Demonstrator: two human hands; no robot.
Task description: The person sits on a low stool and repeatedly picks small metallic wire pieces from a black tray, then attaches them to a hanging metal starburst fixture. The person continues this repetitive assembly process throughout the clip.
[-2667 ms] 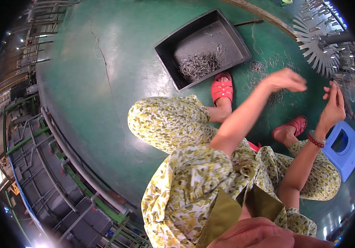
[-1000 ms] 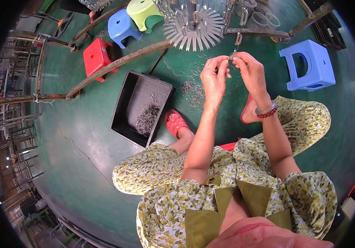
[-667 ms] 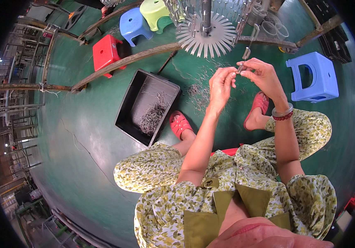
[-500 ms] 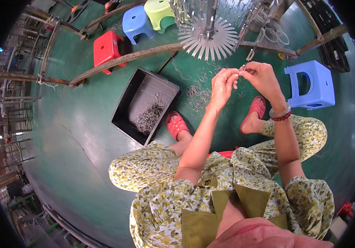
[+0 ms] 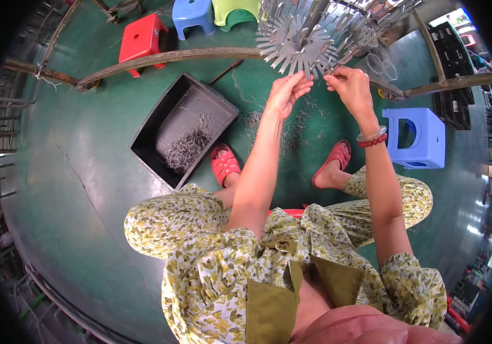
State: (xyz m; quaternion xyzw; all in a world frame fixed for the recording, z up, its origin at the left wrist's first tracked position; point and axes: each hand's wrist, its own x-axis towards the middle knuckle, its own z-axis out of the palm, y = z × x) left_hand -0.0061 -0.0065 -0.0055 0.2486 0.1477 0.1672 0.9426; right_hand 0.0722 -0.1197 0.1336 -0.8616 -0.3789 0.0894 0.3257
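A green painted floor (image 5: pixel 85 189), cracked at the left, carries a dark tray (image 5: pixel 160 123) of metal wire clips (image 5: pixel 187 148). More clips (image 5: pixel 292 123) lie scattered ahead of the red sandals. A spoked metal rack (image 5: pixel 300 40) stands at the far edge. The left hand (image 5: pixel 288 94) touches it with loosely curled, unclenched fingers; the right hand (image 5: pixel 349 86) pinches a small piece at the rack's rim. A blue stool (image 5: pixel 421 137) sits to the right.

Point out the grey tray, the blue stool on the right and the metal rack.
tray (image 5: pixel 153 133): head view, bare floor of its inside.
blue stool (image 5: pixel 429 123): head view, its top face.
rack (image 5: pixel 297 40): head view, toothed disc near the hands.
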